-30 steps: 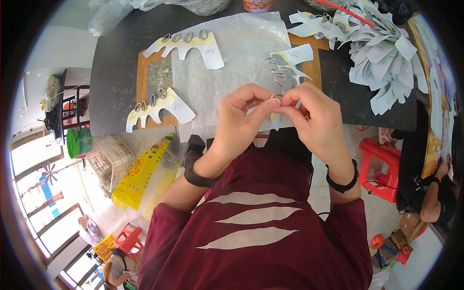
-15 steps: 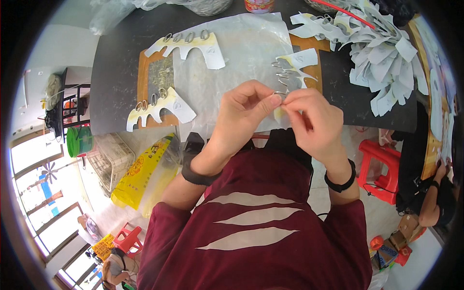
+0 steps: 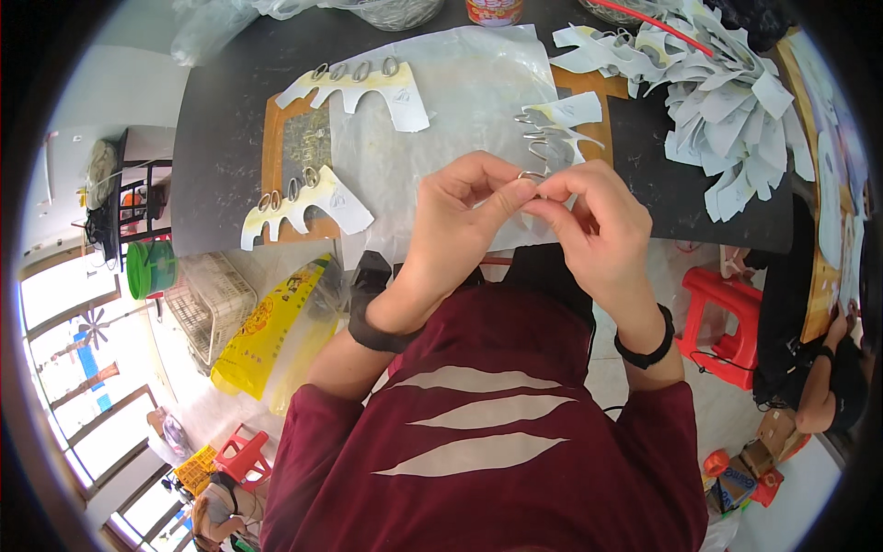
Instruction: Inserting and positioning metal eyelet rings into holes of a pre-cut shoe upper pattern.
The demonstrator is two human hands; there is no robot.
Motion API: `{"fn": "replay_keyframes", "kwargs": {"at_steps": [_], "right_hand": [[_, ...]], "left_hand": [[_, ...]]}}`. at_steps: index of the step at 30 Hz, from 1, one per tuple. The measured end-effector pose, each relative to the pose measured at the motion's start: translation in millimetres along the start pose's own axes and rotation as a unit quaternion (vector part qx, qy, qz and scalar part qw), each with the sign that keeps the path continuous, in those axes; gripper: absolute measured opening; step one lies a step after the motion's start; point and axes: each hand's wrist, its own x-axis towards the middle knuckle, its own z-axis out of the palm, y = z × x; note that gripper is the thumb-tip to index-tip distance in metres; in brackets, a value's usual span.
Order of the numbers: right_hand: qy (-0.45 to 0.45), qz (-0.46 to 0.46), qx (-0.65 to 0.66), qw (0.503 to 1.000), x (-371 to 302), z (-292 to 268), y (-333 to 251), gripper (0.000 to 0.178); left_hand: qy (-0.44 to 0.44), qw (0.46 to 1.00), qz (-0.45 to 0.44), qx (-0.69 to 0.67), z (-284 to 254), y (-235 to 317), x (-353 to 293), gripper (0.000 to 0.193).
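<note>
Close together over the near edge of the table, both hands are closed in a pinch. My left hand [image 3: 464, 221] grips a small metal ring [image 3: 531, 174] between thumb and forefinger. The fingertips of my right hand [image 3: 602, 225] meet at the same ring, partly hiding it. Just beyond my fingers lies a scalloped pale paper strip [image 3: 572, 110] with several oval metal rings along its left side; my hands cover its near end. Two similar strips with rings along their upper edges, one far [image 3: 391, 95] and one near [image 3: 317, 202], lie to the left.
A translucent sheet [image 3: 441, 101] covers a brown board [image 3: 273, 147] on the black table [image 3: 216, 138]. A heap of pale paper strips [image 3: 727, 110] lies at the right, with a red stick [image 3: 676, 35] over it. A red stool [image 3: 722, 322] stands right; another person's arm [image 3: 819, 391] shows beyond.
My right hand's fingers have shifted their pinch at the ring, with the thumb now stretched toward my left fingertips. The paper strip beyond has moved very slightly left.
</note>
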Motion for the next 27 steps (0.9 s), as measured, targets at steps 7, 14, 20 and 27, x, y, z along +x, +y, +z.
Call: {"fn": "replay_keyframes", "kwargs": {"at_steps": [7,14,20,27], "right_hand": [[-0.019,0.110,0.004,0.994,2.6,-4.7,-10.8,0.014],[0.042,-0.105,-0.082,0.990,-5.6,-0.6,-1.3,0.015],[0.061,-0.141,-0.170,0.973,-18.8,3.5,-3.6,0.027],[0.039,-0.196,-0.196,0.960,-22.3,1.6,3.3,0.050]], "left_hand": [[0.014,0.998,0.036,0.059,1.6,-2.6,-1.4,0.009],[-0.019,0.991,-0.097,-0.089,-3.7,0.0,5.8,0.013],[-0.034,0.990,-0.121,-0.066,-0.5,2.0,7.5,0.012],[-0.052,0.989,-0.120,-0.063,0.2,1.8,8.3,0.011]]}}
